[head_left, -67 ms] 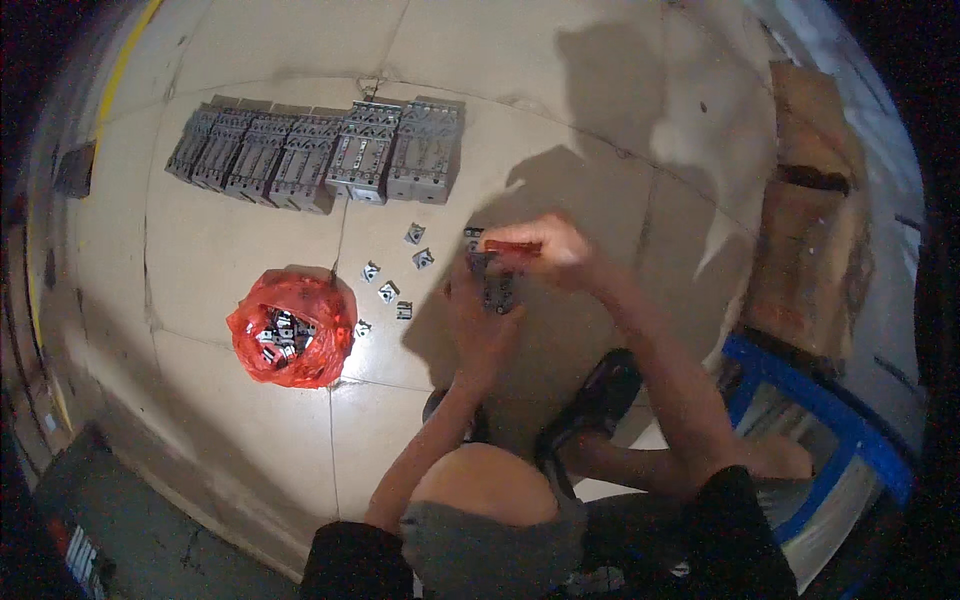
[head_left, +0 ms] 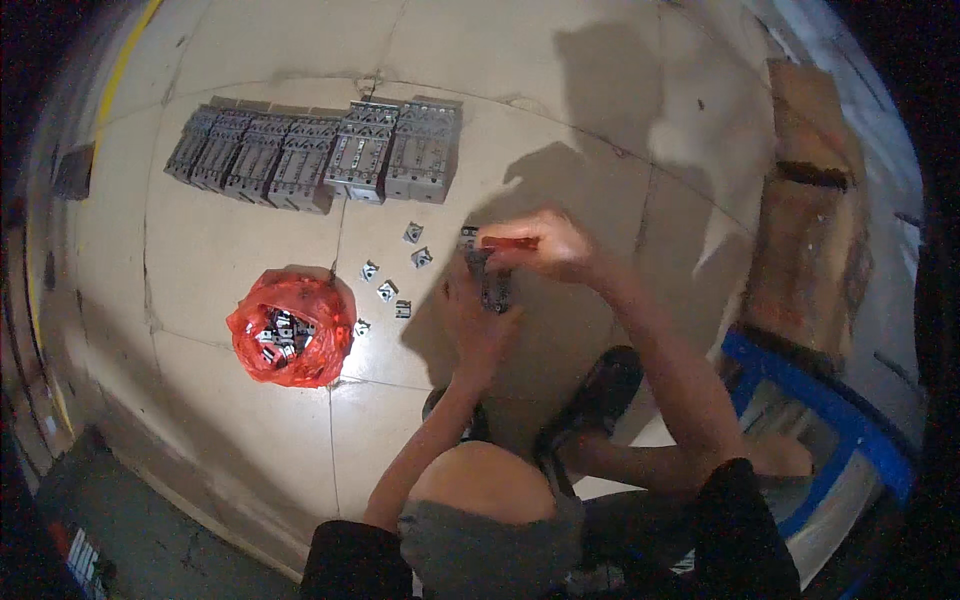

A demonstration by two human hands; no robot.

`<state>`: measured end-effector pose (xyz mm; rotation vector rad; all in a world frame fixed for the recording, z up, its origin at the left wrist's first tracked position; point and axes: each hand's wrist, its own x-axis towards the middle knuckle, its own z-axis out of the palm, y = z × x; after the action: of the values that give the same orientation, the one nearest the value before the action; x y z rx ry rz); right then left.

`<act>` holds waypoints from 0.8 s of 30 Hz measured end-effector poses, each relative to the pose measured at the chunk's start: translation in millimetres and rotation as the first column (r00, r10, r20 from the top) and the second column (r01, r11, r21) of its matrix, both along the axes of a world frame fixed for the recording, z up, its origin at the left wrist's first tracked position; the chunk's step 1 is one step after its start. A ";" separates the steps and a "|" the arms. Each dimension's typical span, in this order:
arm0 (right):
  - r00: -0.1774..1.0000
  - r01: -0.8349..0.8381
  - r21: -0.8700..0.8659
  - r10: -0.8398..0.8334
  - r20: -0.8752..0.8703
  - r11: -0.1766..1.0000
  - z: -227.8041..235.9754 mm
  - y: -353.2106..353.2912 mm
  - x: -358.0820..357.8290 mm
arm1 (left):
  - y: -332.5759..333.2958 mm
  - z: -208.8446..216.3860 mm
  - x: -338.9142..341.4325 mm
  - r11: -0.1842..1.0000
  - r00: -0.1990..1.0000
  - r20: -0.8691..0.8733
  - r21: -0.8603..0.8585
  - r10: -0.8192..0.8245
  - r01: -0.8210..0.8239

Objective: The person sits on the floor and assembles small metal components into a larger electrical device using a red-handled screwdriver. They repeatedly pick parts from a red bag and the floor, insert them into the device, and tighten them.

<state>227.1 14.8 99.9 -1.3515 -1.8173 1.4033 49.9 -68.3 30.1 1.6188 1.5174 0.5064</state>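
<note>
My left hand (head_left: pixel 476 322) is wrapped round a dark grey metal part (head_left: pixel 495 292) with a slotted, holed face, held up above the floor between my knees and the row of blocks. Closed over the far end of that part, my right hand (head_left: pixel 558 245) grips a red-handled tool (head_left: pixel 512 243); its working tip is hidden. Left of my hands, several small square metal pieces (head_left: pixel 387 291) with holes lie loose on the tiles. A crumpled red plastic bag (head_left: pixel 246 343) stands open beyond them, holding many similar small metal pieces (head_left: pixel 285 335).
Grey metal blocks (head_left: pixel 300 165) stand side by side in a row at the far left. Flattened cardboard (head_left: pixel 800 260) lies on the right, with a blue frame (head_left: pixel 825 395) nearer me. My shoes (head_left: pixel 600 395) rest just below my hands. A dark grey mat-like surface (head_left: pixel 140 520) fills the lower left.
Almost nothing differs. My right hand and the red-handled tool have shifted very slightly left and away from me; the loose pieces and the bag stay put.
</note>
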 end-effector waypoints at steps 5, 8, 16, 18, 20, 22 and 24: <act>0.893 -0.166 0.670 -0.178 0.414 0.724 8.7 2.6 7.2 | 13.9 7.5 -6.5 0.961 1.000 -0.031 0.277 -0.003 0.011; 0.902 0.339 0.510 -0.428 0.063 0.790 -3.1 -19.6 -20.2 | 39.6 0.9 2.0 0.937 0.966 0.211 0.343 -0.149 0.070; 0.583 0.811 -0.047 -0.812 -0.007 0.583 -45.4 -56.5 -36.5 | 77.3 -9.9 17.4 0.939 0.904 0.392 0.343 -0.171 0.029; 0.577 0.816 -0.043 -0.817 -0.015 0.577 -46.0 -59.4 -34.4 | 78.1 -12.0 17.9 0.958 0.885 0.443 0.287 -0.142 0.010; 0.566 0.821 -0.061 -0.824 -0.034 0.567 -44.0 -60.9 -32.8 | 78.8 -13.4 17.4 0.987 0.878 0.466 0.153 -0.110 0.043; 0.597 0.802 -0.013 -0.803 -0.006 0.597 -42.5 -60.5 -32.7 | 80.0 -13.9 16.7 0.987 0.892 0.431 0.135 -0.140 0.090; 0.627 0.779 0.023 -0.779 0.005 0.627 -42.6 -59.2 -33.0 | 81.9 -12.8 14.5 0.972 0.930 0.301 0.167 -0.209 0.165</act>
<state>194.1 -44.3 57.3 -1.8242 -0.9743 0.8707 64.5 13.7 17.3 1.6748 1.0967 0.7400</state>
